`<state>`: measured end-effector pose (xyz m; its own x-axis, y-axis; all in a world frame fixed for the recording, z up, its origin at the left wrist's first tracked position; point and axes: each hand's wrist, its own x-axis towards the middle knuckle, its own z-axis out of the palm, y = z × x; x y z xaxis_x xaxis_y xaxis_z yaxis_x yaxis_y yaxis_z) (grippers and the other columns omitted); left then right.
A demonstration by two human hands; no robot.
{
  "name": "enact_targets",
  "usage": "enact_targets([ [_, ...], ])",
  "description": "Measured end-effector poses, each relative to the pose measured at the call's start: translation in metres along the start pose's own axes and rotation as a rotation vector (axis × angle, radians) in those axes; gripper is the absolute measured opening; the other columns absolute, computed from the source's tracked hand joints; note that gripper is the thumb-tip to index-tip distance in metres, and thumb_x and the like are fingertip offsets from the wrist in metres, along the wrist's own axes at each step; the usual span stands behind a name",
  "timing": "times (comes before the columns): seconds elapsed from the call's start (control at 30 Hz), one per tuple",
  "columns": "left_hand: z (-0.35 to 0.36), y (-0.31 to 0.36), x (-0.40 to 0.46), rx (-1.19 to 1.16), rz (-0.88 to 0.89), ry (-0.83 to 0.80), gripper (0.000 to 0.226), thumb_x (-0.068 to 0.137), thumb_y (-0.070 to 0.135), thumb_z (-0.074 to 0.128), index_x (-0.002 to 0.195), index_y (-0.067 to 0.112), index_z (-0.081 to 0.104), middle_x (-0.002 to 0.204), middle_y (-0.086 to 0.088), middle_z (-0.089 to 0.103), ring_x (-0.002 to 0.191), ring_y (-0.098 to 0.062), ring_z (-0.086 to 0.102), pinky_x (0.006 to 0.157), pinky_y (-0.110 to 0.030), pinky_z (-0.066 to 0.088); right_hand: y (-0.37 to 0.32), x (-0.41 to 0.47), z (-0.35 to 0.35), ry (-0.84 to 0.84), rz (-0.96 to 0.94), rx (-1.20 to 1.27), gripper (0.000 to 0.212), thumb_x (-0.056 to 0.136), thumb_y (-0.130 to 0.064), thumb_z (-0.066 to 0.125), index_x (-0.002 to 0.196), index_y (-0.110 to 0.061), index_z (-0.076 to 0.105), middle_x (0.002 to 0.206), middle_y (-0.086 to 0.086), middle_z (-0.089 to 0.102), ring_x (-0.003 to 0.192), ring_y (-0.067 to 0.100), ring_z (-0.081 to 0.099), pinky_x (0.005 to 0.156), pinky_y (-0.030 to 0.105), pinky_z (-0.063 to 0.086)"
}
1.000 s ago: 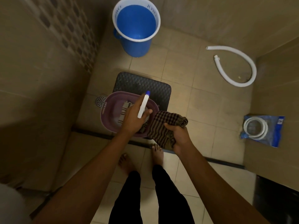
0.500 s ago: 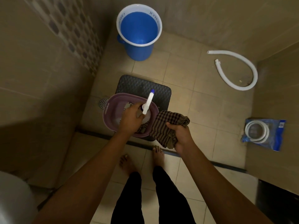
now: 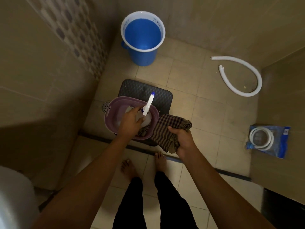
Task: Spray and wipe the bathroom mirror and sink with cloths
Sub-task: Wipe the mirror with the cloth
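My left hand (image 3: 131,122) grips a clear spray bottle (image 3: 147,118) with a white trigger head and blue nozzle tip, held over a purple plastic basket (image 3: 113,106). The basket rests on a black textured stool (image 3: 145,91) and another cloth shows at its lower edge (image 3: 143,132). My right hand (image 3: 184,140) is closed on a brown and black checked cloth (image 3: 166,129) just right of the basket. No mirror is in view; a pale rounded fixture (image 3: 11,195) shows at the lower left corner.
A blue bucket (image 3: 143,52) stands at the back by the wall. A white hose (image 3: 244,80) curls on the floor at right, and a packaged coiled hose (image 3: 267,139) leans by the right wall. A floor drain (image 3: 105,106) lies left of the basket. My bare feet stand behind a dark floor strip.
My left hand has lowered the spray bottle into the basket and shifted its grip from the trigger head down to the bottle's body. The right hand keeps holding the checked cloth in place.
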<state>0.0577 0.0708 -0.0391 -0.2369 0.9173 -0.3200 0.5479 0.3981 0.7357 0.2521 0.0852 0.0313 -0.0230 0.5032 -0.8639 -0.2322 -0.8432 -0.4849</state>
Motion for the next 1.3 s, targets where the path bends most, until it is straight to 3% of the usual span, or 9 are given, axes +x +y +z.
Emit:
enact_targets([
  [0.07,-0.006,0.002,-0.007,0.038,-0.032,0.001,0.052,0.088,0.020,0.066,0.137,0.015,0.049,0.130,-0.010,0.060,0.118,-0.028,0.056,0.098,-0.041,0.046,-0.006,-0.009,0.001,-0.019,0.010,-0.009,0.025,0.090,0.005,0.059,0.111,-0.007,0.064,0.105,0.012,0.070,0.093,0.028,0.067,0.071,0.038,0.057],
  [0.2,-0.020,0.008,-0.033,0.142,-0.025,0.072,0.060,0.091,0.020,0.061,0.145,0.009,0.038,0.145,-0.013,0.047,0.132,-0.030,0.046,0.108,-0.041,0.037,-0.018,-0.024,0.004,-0.075,0.054,0.003,0.038,0.085,0.009,0.057,0.121,-0.001,0.063,0.111,0.018,0.071,0.098,0.035,0.068,0.075,0.043,0.060],
  [0.3,-0.036,0.015,-0.056,0.328,0.024,0.158,0.065,0.092,0.019,0.057,0.149,0.005,0.027,0.155,-0.016,0.029,0.144,-0.032,0.027,0.119,-0.043,0.018,-0.033,-0.039,0.011,-0.142,0.054,-0.029,0.038,0.085,0.009,0.055,0.121,-0.001,0.063,0.105,0.017,0.072,0.095,0.034,0.068,0.074,0.041,0.059],
  [0.43,-0.061,0.029,-0.091,0.530,-0.059,0.286,0.070,0.097,0.032,0.044,0.152,0.005,0.010,0.160,-0.017,0.011,0.149,-0.029,0.010,0.118,-0.043,0.003,-0.050,-0.059,0.029,-0.258,0.080,-0.109,0.035,0.087,0.006,0.056,0.120,-0.003,0.063,0.104,0.014,0.072,0.093,0.030,0.068,0.064,0.034,0.057],
  [0.57,-0.088,0.043,-0.128,0.592,-0.157,0.413,0.068,0.099,0.039,0.037,0.152,0.005,0.011,0.160,-0.017,0.011,0.149,-0.029,0.010,0.120,-0.047,0.009,-0.057,-0.075,0.057,-0.374,0.111,-0.200,0.037,0.089,0.001,0.058,0.125,-0.006,0.062,0.116,0.016,0.070,0.102,0.034,0.067,0.068,0.039,0.058],
  [0.77,-0.124,0.047,-0.196,0.608,-0.312,0.560,0.069,0.098,0.044,0.028,0.153,0.007,0.009,0.161,-0.013,0.007,0.150,-0.025,0.005,0.121,-0.045,0.007,-0.046,-0.108,0.104,-0.506,0.160,-0.288,0.044,0.085,-0.002,0.063,0.128,-0.007,0.061,0.119,0.019,0.069,0.108,0.038,0.065,0.094,0.054,0.052],
  [1.03,-0.155,0.038,-0.304,0.560,-0.503,0.750,0.068,0.099,0.046,0.022,0.154,0.011,0.004,0.162,-0.008,-0.002,0.150,-0.021,-0.004,0.122,-0.042,0.003,0.002,-0.178,0.139,-0.715,0.216,-0.338,0.037,0.097,-0.013,0.055,0.132,-0.002,0.054,0.130,0.022,0.061,0.116,0.040,0.059,0.098,0.053,0.048],
  [1.17,-0.155,0.033,-0.369,0.531,-0.577,0.832,0.068,0.099,0.046,0.023,0.154,0.011,0.004,0.162,-0.007,-0.002,0.150,-0.020,-0.004,0.122,-0.039,0.000,0.033,-0.223,0.140,-0.790,0.194,-0.385,0.027,0.100,-0.016,0.050,0.121,-0.002,0.059,0.118,0.021,0.065,0.107,0.038,0.061,0.093,0.052,0.048],
  [1.3,-0.151,0.035,-0.440,0.493,-0.656,0.926,0.069,0.098,0.047,0.022,0.154,0.010,0.004,0.162,-0.008,-0.001,0.150,-0.021,-0.001,0.121,-0.038,-0.001,0.065,-0.273,0.132,-0.914,0.159,-0.440,0.022,0.102,-0.016,0.046,0.103,-0.004,0.064,0.086,0.015,0.075,0.095,0.035,0.063,0.086,0.050,0.050],
])
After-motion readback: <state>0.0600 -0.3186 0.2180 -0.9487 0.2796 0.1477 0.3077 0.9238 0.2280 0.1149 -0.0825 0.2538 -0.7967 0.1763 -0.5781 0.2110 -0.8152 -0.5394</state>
